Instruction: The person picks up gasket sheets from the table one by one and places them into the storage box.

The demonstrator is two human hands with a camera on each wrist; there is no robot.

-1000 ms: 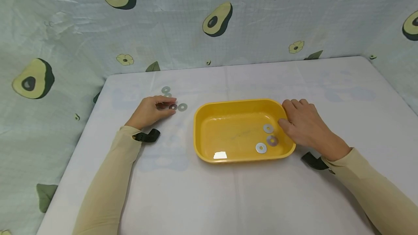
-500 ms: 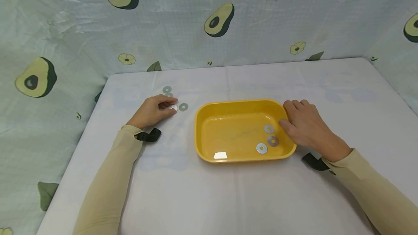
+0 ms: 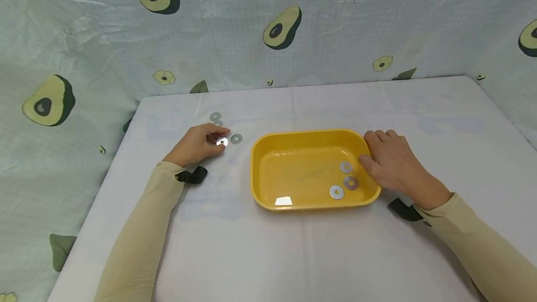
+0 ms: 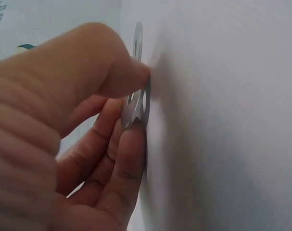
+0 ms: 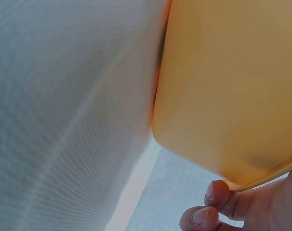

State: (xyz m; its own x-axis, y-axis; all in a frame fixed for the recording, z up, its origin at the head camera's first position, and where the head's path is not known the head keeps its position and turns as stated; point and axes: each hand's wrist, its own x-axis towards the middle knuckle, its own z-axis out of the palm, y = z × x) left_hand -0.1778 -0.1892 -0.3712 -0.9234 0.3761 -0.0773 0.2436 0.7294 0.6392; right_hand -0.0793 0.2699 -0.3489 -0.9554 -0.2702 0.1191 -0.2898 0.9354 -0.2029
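Nearest you on the white-covered desk point(image 3: 293, 255), the glossy yellow, round-cornered rectangular tray point(image 3: 289, 169) holds three flat silver ring washers point(image 3: 333, 193), toward its right end. Your right hand point(image 3: 388, 162) grips that end's rim, thumb inside, the other fingers partly hidden in the head view. Left of the tray, your left hand's point(image 3: 195, 144) grip pinches a shiny silver washer point(image 3: 225, 140); whether a second lies behind it, I cannot tell. A dull grey washer point(image 3: 240, 139) lies just beyond; farther, two more grey washers point(image 3: 218, 117), one partly covered by your fingers.
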